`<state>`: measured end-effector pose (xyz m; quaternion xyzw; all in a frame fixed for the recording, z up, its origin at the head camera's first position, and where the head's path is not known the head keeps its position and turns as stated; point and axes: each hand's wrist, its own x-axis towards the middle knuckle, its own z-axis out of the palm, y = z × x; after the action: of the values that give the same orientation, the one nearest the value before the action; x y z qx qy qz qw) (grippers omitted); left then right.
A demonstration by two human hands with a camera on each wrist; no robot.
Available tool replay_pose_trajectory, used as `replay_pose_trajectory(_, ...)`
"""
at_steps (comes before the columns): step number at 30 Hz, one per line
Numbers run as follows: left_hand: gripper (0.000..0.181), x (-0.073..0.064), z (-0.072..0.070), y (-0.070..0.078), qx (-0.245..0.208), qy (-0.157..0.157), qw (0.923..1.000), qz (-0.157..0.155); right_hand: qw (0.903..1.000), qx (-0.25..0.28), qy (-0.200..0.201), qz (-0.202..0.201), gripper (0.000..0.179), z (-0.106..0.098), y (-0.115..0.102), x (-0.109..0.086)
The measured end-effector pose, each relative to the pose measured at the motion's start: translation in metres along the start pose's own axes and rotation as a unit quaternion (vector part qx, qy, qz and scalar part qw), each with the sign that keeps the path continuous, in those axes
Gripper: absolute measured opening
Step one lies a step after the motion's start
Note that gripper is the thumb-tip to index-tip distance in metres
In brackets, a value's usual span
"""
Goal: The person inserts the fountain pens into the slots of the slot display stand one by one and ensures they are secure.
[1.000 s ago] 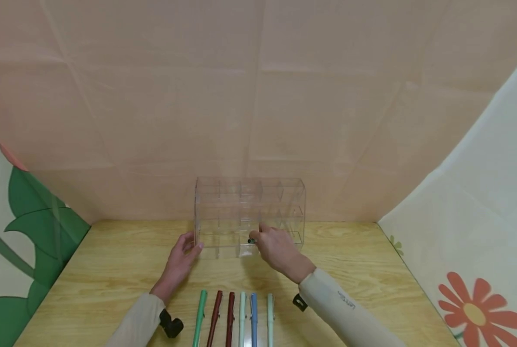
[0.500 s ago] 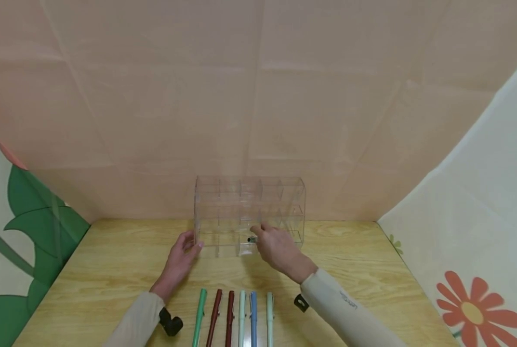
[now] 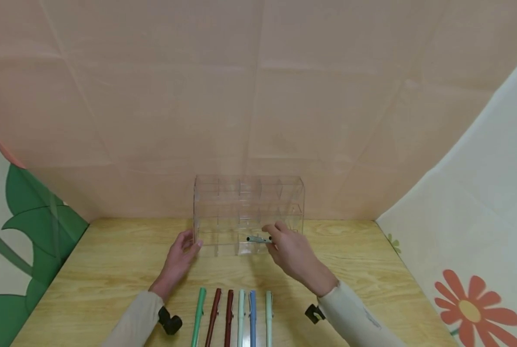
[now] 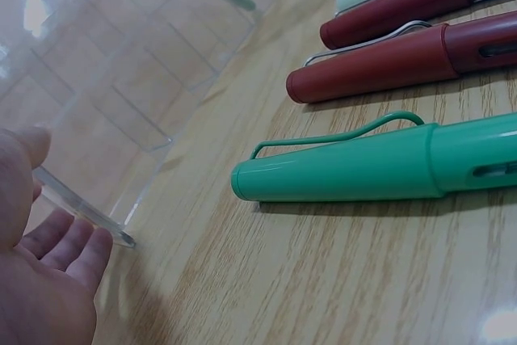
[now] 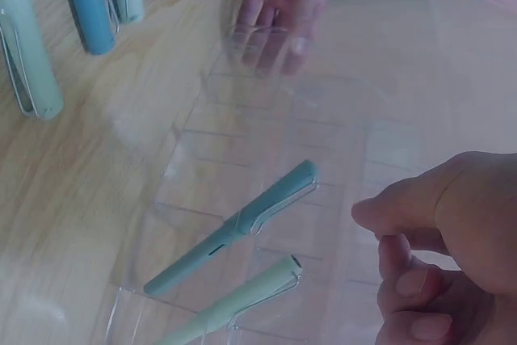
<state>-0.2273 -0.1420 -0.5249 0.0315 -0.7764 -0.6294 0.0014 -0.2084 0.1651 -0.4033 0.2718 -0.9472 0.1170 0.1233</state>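
Observation:
A clear plastic organizer (image 3: 228,212) with small compartments stands near the back of the table. My left hand (image 3: 181,258) holds its left side wall, thumb at the front edge and fingertips (image 4: 89,260) low on the other side. Two capped pens lean inside: a teal pen (image 5: 234,228) and, beside it, a pale green pen (image 5: 250,296), clips facing up. My right hand (image 3: 295,253) is just right of them, holding nothing; its fingers are loosely curled and a gap separates them from the pens in the right wrist view.
In front of the organizer several pens lie in a row: a green pen (image 3: 199,315), two dark red pens (image 3: 213,318), pale green pens (image 3: 269,318) and a blue pen (image 3: 252,318). A pinkish cloth backdrop (image 3: 249,96) hangs behind the wooden table (image 3: 111,270).
My right hand has let go of the teal pen and drawn back to the right, so more of the pen shows. My left hand stays on the organizer.

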Motion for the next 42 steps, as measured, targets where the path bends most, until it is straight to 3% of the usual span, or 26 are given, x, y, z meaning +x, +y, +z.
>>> replay_pose_trajectory(6, 0.057, -0.001, 0.000, 0.001, -0.001, 0.000, 1.0000, -0.001, 0.9998, -0.003, 0.018, -0.013, 0.029, -0.005, -0.005, -0.014)
replay_pose_trajectory(21, 0.056, 0.000, 0.001, 0.003, 0.002, 0.000, 1.0000, -0.001, 0.9988, 0.026, -0.024, 0.032, 0.024, 0.001, -0.010, -0.046)
replay_pose_trajectory(35, 0.055, -0.001, 0.000, 0.002, 0.000, 0.000, 1.0000, -0.007, 0.9836, 0.100, -0.130, 0.075, 0.023, 0.040, -0.001, -0.068)
replay_pose_trajectory(42, 0.054, 0.000, 0.002, 0.003, -0.007, 0.004, 0.9999, -0.008, 0.9773, 0.076, -0.183, 0.075, 0.026, 0.055, 0.000, -0.071)
